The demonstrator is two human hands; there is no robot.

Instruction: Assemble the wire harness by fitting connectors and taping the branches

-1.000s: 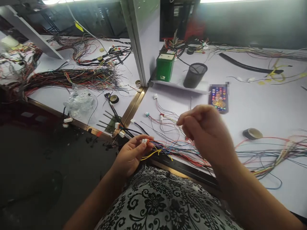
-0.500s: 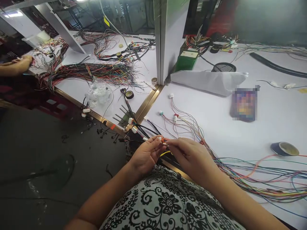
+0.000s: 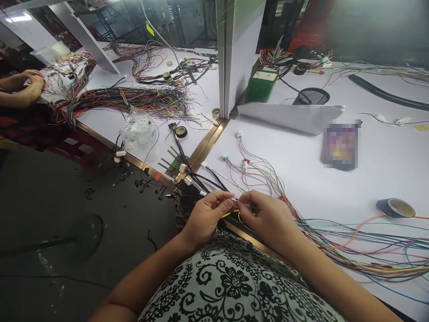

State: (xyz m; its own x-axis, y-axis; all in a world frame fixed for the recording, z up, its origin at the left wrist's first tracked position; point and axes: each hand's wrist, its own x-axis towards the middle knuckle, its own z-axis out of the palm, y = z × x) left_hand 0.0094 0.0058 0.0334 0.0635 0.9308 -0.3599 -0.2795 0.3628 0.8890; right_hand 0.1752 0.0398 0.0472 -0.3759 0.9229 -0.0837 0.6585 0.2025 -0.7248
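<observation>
My left hand (image 3: pixel 205 219) is closed at the table's front edge, thumb and fingers pinching a small wire connector (image 3: pixel 234 201) that they mostly cover. Close beside it, my right hand (image 3: pixel 270 219) is closed too, its fingertips pinched on a thin wire (image 3: pixel 241 204) running to the connector. A yellow wire (image 3: pixel 228 215) loops below both hands. Behind them, black-sleeved cables with a white connector (image 3: pixel 182 168) lie over the table corner. Thin wires ending in white, green and red plugs (image 3: pixel 246 161) spread out on the white tabletop.
A long wire bundle (image 3: pixel 355 264) runs off to the right, near a tape roll (image 3: pixel 397 208). Metal pins (image 3: pixel 169 156) stand at the corner. A plastic bag (image 3: pixel 139 129) and a thick wire bundle (image 3: pixel 134 103) lie left. Another person's hands (image 3: pixel 31 85) work at far left.
My left fingers have closed further over the connector, hiding its white and orange parts. My right fingertips have shifted slightly and curled in. At far left, the other person's second hand has come into view.
</observation>
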